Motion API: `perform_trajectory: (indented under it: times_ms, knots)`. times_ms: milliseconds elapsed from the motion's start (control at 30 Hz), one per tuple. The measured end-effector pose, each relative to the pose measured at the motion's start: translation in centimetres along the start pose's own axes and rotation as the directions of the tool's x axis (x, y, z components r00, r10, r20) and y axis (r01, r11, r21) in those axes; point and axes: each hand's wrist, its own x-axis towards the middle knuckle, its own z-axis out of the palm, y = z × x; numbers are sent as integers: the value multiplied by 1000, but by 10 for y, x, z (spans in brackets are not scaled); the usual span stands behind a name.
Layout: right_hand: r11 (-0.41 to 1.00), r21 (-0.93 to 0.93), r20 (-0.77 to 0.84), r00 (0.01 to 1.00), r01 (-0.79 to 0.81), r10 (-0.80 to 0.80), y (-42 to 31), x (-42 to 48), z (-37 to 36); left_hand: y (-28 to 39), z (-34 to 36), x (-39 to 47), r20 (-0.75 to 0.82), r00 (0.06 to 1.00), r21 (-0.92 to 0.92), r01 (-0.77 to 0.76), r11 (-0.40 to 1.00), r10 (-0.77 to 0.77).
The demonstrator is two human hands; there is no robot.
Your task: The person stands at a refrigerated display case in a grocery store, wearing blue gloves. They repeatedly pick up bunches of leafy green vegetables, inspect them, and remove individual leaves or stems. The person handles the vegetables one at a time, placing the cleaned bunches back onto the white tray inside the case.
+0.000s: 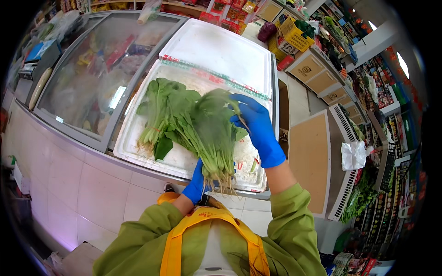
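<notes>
A bunch of leafy greens with pale stems and roots [215, 148] stands tilted over the near edge of a white foam box lid [179, 169]. My left hand [196, 184], in a blue glove, holds it from below at the root end, its fingers partly hidden behind the stems. At the leafy end, my right hand [253, 119], also gloved in blue, pinches a thin stem or leaf between thumb and fingers. Another bunch of greens [153, 117], tied with a red band, lies at the left on the foam, with more leaves between the two. Red bands [240, 165] and a stem scrap lie at the right.
Left of the foam is a glass-topped freezer [93, 76] with bagged goods inside. A second white foam piece [221, 48] lies behind. To the right are a cardboard sheet [309, 165], a vegetable shelf [359, 196] and a yellow crate [297, 34]. A long white radish [40, 88] lies far left.
</notes>
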Motion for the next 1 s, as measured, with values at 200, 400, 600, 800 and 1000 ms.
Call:
perform_trajectory:
  times_ms: [200, 400, 600, 800, 1000]
  knots:
    - [947, -300, 44, 990, -114, 134, 51, -53, -22, -7, -39, 12, 53, 996, 342, -86, 936, 72]
    - [425, -850, 229, 944, 312, -236, 65, -76, -2, 0, -55, 10, 327, 941, -10, 98, 995, -89]
    - [308, -874, 348, 927, 376, -142, 100, -66, 32, -8, -26, 9, -139, 990, -236, -9, 972, -24]
    - [529, -793, 257, 953, 303, -160, 80, -55, 18, -2, -53, 10, 349, 935, -106, 111, 988, -67]
    - [932, -341, -3, 992, -121, 128, 61, -44, -4, -8, -6, 0, -90, 995, -49, -46, 998, 42]
